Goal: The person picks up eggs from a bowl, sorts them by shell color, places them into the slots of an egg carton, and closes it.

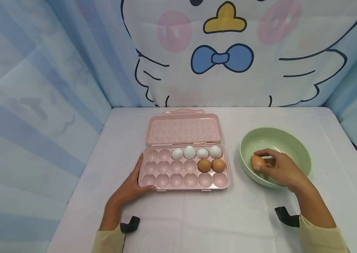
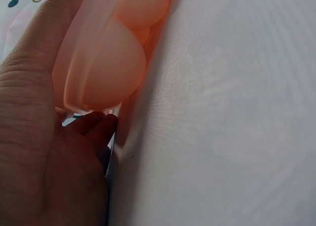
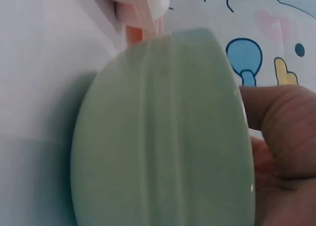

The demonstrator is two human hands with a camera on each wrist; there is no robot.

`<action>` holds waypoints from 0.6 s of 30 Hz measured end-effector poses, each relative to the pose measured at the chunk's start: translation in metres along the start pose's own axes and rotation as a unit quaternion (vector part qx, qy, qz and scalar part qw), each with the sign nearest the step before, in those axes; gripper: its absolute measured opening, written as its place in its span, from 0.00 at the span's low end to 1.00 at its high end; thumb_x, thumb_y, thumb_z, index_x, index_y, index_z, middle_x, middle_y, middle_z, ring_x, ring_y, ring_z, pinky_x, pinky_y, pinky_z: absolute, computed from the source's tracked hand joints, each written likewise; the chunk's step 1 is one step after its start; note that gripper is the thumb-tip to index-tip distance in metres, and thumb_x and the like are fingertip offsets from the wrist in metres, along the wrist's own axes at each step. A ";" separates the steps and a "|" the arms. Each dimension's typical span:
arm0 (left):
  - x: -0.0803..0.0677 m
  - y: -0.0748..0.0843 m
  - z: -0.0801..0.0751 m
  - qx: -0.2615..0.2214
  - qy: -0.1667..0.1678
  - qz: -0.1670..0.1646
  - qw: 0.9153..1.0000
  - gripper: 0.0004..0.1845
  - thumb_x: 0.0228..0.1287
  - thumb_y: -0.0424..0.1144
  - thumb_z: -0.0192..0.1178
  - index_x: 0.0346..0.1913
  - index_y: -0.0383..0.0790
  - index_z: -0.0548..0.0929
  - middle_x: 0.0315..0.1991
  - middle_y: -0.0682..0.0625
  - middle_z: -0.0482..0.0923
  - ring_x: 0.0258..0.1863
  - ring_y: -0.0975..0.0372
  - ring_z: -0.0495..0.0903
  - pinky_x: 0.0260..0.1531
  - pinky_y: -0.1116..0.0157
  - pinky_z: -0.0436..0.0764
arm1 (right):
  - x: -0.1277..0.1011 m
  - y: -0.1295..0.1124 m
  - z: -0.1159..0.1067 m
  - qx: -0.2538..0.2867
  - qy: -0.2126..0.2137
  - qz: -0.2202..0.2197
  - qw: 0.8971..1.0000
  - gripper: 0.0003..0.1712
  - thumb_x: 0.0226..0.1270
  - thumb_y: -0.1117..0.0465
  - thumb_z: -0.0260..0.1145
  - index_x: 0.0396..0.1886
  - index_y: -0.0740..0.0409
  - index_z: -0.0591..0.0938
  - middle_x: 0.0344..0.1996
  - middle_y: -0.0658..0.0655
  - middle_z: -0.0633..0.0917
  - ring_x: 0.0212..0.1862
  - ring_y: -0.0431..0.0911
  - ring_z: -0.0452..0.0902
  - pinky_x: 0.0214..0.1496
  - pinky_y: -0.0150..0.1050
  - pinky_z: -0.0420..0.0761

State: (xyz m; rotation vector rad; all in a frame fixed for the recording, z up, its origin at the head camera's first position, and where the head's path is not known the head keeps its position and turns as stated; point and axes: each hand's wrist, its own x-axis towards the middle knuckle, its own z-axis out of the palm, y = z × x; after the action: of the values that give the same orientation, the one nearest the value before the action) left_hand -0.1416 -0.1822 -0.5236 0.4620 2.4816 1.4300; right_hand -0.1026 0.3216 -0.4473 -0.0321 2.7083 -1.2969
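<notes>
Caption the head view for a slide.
Right hand lifts a brown egg from the green bowl; left hand steadies the pink egg tray.

The egg tray (image 1: 162, 181) is pale pink, the bowl (image 1: 295, 147) soft green, the worktop (image 1: 229, 218) white. Four eggs are white (image 1: 189, 152), three brown (image 1: 204, 165) — the backdrop (image 1: 55, 70) striped blue and white, with a blue bow tie (image 1: 222, 58).

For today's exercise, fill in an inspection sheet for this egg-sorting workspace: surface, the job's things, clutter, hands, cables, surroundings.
Surface: white table, covered with cloth.
Job's things: pink egg tray, lid open, holding four white eggs and two brown eggs; green bowl; brown egg over the bowl.
Clutter: nothing seen.
Hands: left hand rests against the tray's left end; right hand pinches the brown egg.
Cables: nothing seen.
Surroundings: blue striped curtains, cartoon bird backdrop.
</notes>
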 end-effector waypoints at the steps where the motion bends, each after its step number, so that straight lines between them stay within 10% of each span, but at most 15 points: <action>1: 0.000 0.000 0.000 0.003 0.001 0.000 1.000 0.71 0.52 0.51 0.81 0.85 0.58 0.34 0.84 0.50 0.41 0.81 0.51 0.47 0.74 0.43 0.53 | 0.000 -0.002 0.002 0.013 0.022 -0.012 1.000 0.31 0.69 0.60 0.75 0.68 0.64 0.77 0.63 0.69 0.78 0.59 0.68 0.79 0.47 0.32 0.80; 8: 0.000 0.001 0.000 -0.005 0.003 0.005 1.000 0.71 0.53 0.50 0.81 0.85 0.56 0.35 0.84 0.50 0.40 0.81 0.52 0.45 0.74 0.43 0.52 | 0.001 -0.026 0.018 0.098 0.107 -0.080 0.986 0.37 0.67 0.73 0.72 0.74 0.68 0.71 0.65 0.68 0.70 0.63 0.64 0.72 0.54 0.20 0.74; 18: 0.000 0.000 0.001 0.002 0.008 -0.008 1.000 0.71 0.51 0.54 0.81 0.85 0.59 0.35 0.84 0.54 0.41 0.81 0.54 0.45 0.74 0.44 0.52 | 0.009 -0.047 0.042 0.165 0.062 -0.120 0.977 0.33 0.67 0.75 0.71 0.68 0.66 0.69 0.64 0.64 0.75 0.66 0.52 0.69 0.63 0.25 0.71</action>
State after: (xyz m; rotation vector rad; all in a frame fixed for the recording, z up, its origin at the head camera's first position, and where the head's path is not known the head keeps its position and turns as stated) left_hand -0.1409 -0.1810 -0.5241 0.4333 2.4947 1.4297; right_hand -0.1077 0.2587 -0.4380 -0.2578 2.6108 -1.8624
